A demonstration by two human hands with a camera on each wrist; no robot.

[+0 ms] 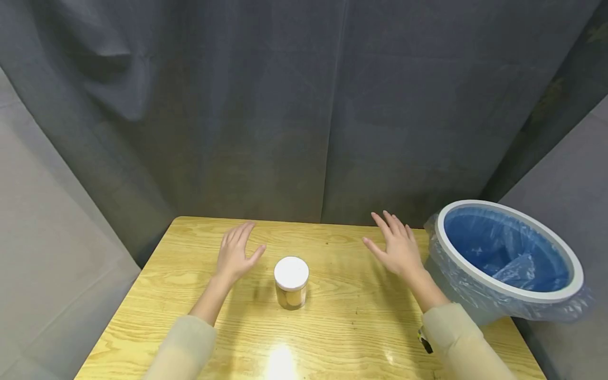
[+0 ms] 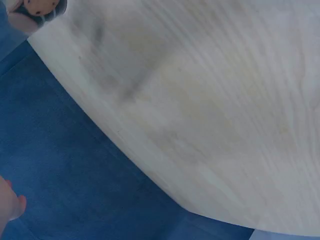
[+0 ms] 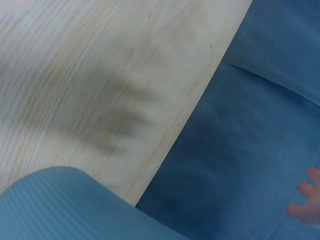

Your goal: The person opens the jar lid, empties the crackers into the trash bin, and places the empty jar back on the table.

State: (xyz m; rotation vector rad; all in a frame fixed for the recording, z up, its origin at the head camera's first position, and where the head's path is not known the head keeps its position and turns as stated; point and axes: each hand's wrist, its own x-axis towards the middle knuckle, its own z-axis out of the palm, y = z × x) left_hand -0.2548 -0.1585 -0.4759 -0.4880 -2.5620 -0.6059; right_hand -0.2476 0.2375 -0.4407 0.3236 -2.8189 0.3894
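Observation:
A clear jar (image 1: 291, 298) with a white lid (image 1: 292, 273) stands upright on the wooden table, between the two hands. Tan contents show through its side; in the left wrist view, round speckled cookies (image 2: 41, 6) appear inside it at the top left corner. My left hand (image 1: 235, 257) is held left of the jar, fingers extended and thumb pointing towards it, holding nothing. On the other side, my right hand (image 1: 398, 248) hovers over the table with fingers spread and nothing in it. Only fingertips of each hand enter the wrist views.
At the right stands a bin with a white rim (image 1: 510, 294) and a clear plastic liner (image 1: 515, 272). The wooden table (image 1: 332, 338) ends at a dark grey curtain (image 1: 266, 132). A small black and yellow item (image 1: 425, 342) shows by the right sleeve.

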